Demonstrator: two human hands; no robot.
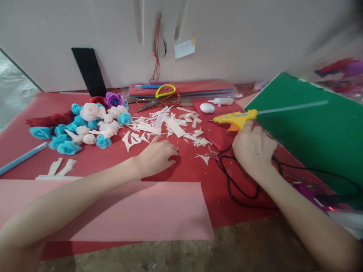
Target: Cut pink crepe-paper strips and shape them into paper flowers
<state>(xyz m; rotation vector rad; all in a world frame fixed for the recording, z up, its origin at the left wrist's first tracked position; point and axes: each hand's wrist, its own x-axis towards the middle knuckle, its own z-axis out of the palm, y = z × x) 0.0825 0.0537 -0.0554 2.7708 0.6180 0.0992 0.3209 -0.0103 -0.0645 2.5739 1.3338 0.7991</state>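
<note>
My right hand (253, 149) is wrapped round the handle of a yellow hot glue gun (235, 118), whose nozzle points left. A long clear glue stick (295, 107) sticks out of its back end. My left hand (159, 156) is low over the red table, fingers apart and slightly bent, with nothing in it that I can see. Just beyond it lie white paper scraps (176, 126). Under my left forearm is a sheet of pink paper (141, 211). Blue, white and red paper flowers (90, 111) are heaped at the left.
Scissors (167, 94) lie at the back, near a white egg-shaped object (207, 108) and a small white bottle (222, 101). A black cable (241, 194) loops below my right hand. A green board (309, 124) leans at the right. A blue roll (24, 158) lies left.
</note>
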